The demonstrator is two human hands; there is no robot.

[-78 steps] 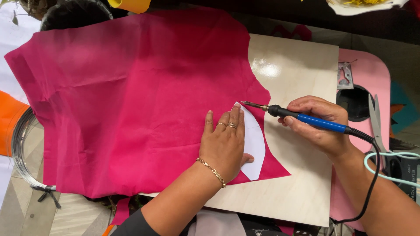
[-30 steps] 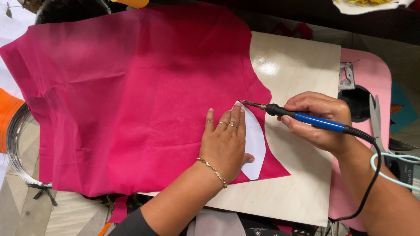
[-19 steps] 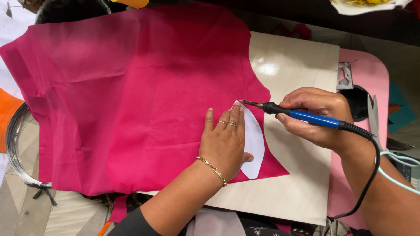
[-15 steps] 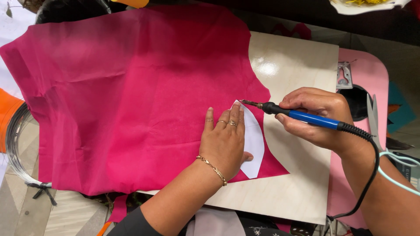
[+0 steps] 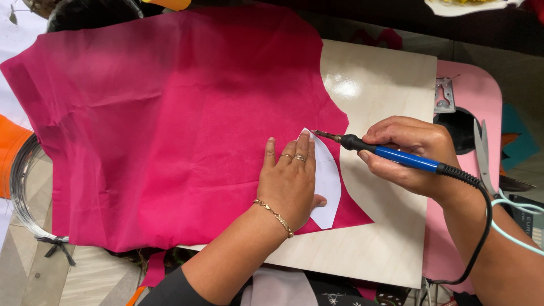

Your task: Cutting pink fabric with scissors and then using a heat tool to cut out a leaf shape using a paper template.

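The white petal-shaped paper template [image 5: 327, 184] lies on the wide magenta fabric sheet [image 5: 170, 130], pinned flat under the left hand [image 5: 290, 184]. The right hand [image 5: 411, 153] grips a blue-handled hot cutting pen [image 5: 391, 156], tip at the template's top point; the outline cut looks barely begun. Right of that hand, scissors [image 5: 487, 156] rest on the pink worktop [image 5: 481, 96].

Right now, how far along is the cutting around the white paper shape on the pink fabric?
Early. The fabric edge right of the paper shape is already curved. In hand: the left hand pins the shape flat, and the right hand holds the blue-handled hot tool with its tip at the shape's top point. The side under the left hand looks uncut.
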